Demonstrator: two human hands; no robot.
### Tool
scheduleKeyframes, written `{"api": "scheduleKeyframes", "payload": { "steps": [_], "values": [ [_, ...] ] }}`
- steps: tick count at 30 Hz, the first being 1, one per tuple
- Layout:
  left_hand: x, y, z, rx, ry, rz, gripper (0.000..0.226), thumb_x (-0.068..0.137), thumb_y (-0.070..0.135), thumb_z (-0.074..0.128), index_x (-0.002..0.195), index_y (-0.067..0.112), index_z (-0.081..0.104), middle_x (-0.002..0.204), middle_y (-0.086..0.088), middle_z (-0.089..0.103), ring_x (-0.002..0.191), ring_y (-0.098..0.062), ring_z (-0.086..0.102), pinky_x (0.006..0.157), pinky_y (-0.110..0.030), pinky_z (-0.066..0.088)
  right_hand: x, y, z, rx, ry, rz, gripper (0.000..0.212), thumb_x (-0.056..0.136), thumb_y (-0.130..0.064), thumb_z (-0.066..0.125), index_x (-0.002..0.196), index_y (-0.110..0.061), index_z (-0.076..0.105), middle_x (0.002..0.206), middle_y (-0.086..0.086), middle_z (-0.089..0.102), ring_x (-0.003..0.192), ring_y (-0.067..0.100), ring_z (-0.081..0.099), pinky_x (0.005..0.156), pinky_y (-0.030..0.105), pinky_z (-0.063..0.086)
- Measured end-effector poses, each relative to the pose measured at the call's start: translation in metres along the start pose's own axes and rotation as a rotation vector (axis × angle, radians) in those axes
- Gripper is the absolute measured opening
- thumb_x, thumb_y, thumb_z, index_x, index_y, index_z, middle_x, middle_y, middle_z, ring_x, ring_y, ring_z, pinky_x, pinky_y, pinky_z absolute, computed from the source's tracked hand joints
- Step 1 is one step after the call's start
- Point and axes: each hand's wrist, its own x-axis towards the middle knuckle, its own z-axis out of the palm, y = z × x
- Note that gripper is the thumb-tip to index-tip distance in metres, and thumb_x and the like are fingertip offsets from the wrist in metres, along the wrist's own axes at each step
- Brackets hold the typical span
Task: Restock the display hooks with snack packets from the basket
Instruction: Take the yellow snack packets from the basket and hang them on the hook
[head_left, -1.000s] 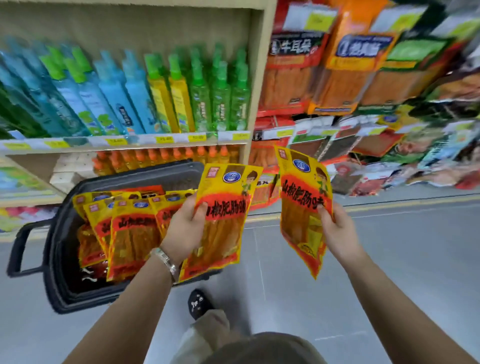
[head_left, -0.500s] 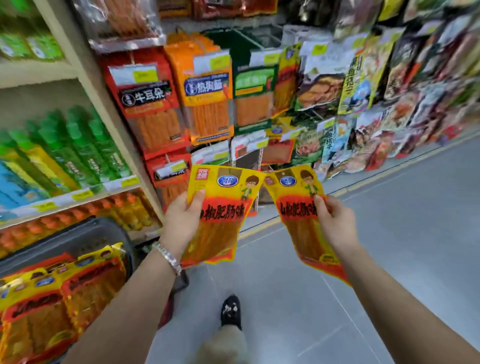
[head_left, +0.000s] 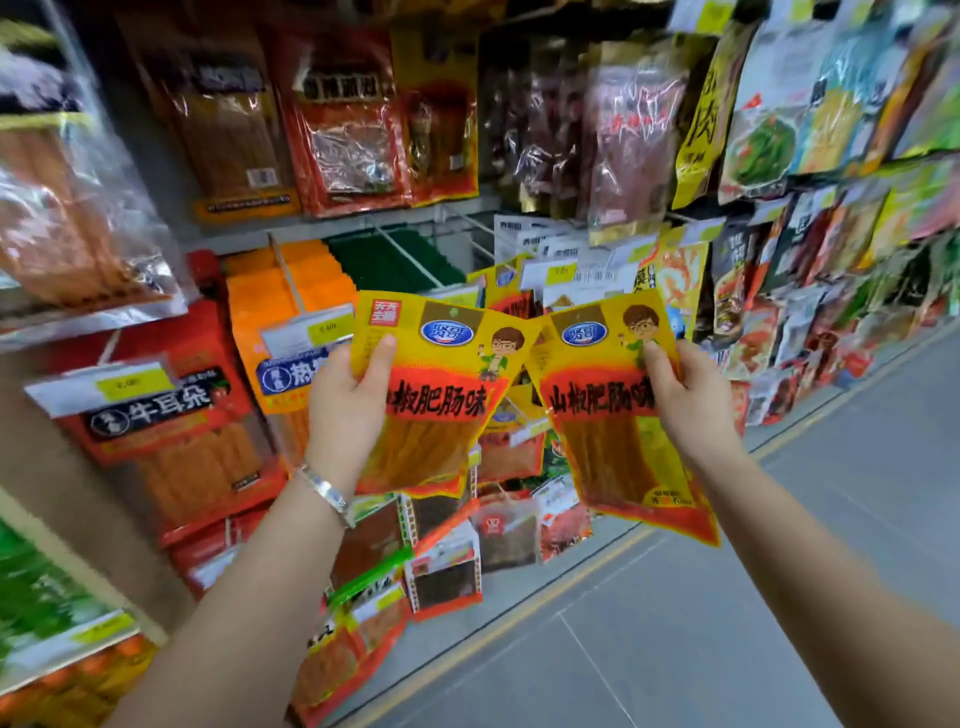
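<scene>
Shop aisle: grey tile floor (head_left: 727, 597) at 5 o'clock, hanging snack bags from 9 through 2 o'clock.

Left hand (head_left: 345, 395), toward 9 o'clock of centre, pinches a yellow packet (head_left: 441, 374) by its left edge, thumb on the front. Right hand (head_left: 685, 400), at 3 o'clock, grips a second yellow packet (head_left: 608, 415) by its right edge the same way.

Both packets are raised toward the white wire hooks (head_left: 410, 254) at 12 o'clock, neither hung yet. A matching yellow bag (head_left: 506, 291) seems to hang behind, at 1 o'clock. The basket is out of view, so remaining stock is unknown.

Print: right packet reads "山椒肥肠味", the left's first character hidden by the hand. Red bag (head_left: 156, 410) at 9 o'clock reads "牛耳朵". Price tags too blurred.
</scene>
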Motion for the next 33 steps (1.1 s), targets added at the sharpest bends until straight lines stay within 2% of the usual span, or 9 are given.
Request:
{"api": "scheduleKeyframes", "payload": {
  "steps": [4,8,10,13,16,19,24,28,33],
  "values": [
    [0.06,0.026,0.009,0.049,0.078,0.129,0.038,0.091,0.05,0.049,0.071,0.019,0.06,0.069,0.003,0.062,0.063,-0.006,0.056,0.06,-0.03,0.041,0.074,-0.024,0.003,0.065,0.028,-0.058,0.037,0.099,-0.037,0.042,0.072,-0.01,0.043,0.064,-0.001,0.041,0.058,0.014,0.039,0.055,0.033,0.029],
    [0.111,0.052,0.015,0.014,0.199,0.147,0.036,0.083,0.056,0.051,0.064,0.027,0.059,0.057,0.017,0.058,0.057,0.015,0.052,0.052,-0.006,0.035,0.14,-0.05,0.01,0.194,0.091,-0.107,0.035,0.097,-0.031,0.047,0.064,-0.019,0.042,0.06,-0.008,0.042,0.054,-0.002,0.043,0.047,0.02,0.028],
    [0.131,0.062,0.021,-0.064,0.221,0.107,0.037,0.078,0.061,0.053,0.068,0.027,0.065,0.061,0.021,0.064,0.058,0.011,0.055,0.06,-0.016,0.044,0.17,-0.061,0.015,0.32,0.103,-0.122,0.036,0.096,-0.028,0.049,0.062,-0.021,0.041,0.057,-0.01,0.04,0.047,-0.006,0.039,0.045,0.012,0.03],
    [0.157,0.077,0.033,-0.236,0.231,0.068,0.034,0.078,0.054,0.06,0.079,0.022,0.069,0.074,0.011,0.071,0.068,-0.005,0.064,0.065,-0.03,0.051,0.214,-0.072,0.024,0.475,0.065,-0.117,0.027,0.094,-0.03,0.052,0.071,-0.017,0.051,0.067,-0.006,0.047,0.061,0.003,0.043,0.055,0.019,0.034],
    [0.175,0.095,0.047,-0.339,0.286,0.07,0.024,0.085,0.041,0.063,0.073,0.02,0.064,0.063,0.014,0.067,0.057,-0.001,0.061,0.052,-0.022,0.048,0.253,-0.084,0.034,0.625,0.038,-0.094,0.024,0.092,-0.03,0.055,0.069,-0.023,0.052,0.07,-0.005,0.05,0.071,0.013,0.046,0.064,0.029,0.038],
    [0.184,0.111,0.061,-0.413,0.314,0.072,0.021,0.089,0.031,0.062,0.073,0.018,0.063,0.057,0.013,0.066,0.049,0.001,0.059,0.042,-0.013,0.042,0.287,-0.094,0.043,0.76,-0.018,-0.085,0.026,0.09,-0.025,0.056,0.066,-0.022,0.047,0.065,0.0,0.045,0.064,0.014,0.043,0.059,0.031,0.034],
    [0.196,0.129,0.082,-0.434,0.388,0.036,0.02,0.088,0.031,0.063,0.073,0.018,0.067,0.064,0.009,0.07,0.058,-0.004,0.065,0.049,-0.018,0.049,0.332,-0.098,0.054,0.861,-0.124,-0.098,0.016,0.087,-0.019,0.054,0.072,-0.02,0.048,0.057,-0.01,0.05,0.054,0.006,0.048,0.05,0.018,0.036],
    [0.2,0.136,0.098,-0.409,0.431,0.004,0.018,0.086,0.036,0.065,0.077,0.021,0.068,0.074,0.004,0.073,0.066,-0.012,0.07,0.051,-0.026,0.054,0.35,-0.091,0.06,0.918,-0.251,-0.071,0.01,0.085,-0.024,0.056,0.077,-0.021,0.051,0.079,0.008,0.051,0.074,0.018,0.05,0.066,0.031,0.038],
    [0.196,0.145,0.115,-0.366,0.478,0.03,0.018,0.086,0.035,0.064,0.075,0.023,0.07,0.075,0.004,0.074,0.067,-0.011,0.07,0.052,-0.022,0.052,0.362,-0.08,0.061,0.939,-0.304,-0.075,0.01,0.086,-0.026,0.056,0.077,-0.021,0.054,0.08,0.006,0.054,0.073,0.016,0.052,0.065,0.031,0.038]
  ]
}}
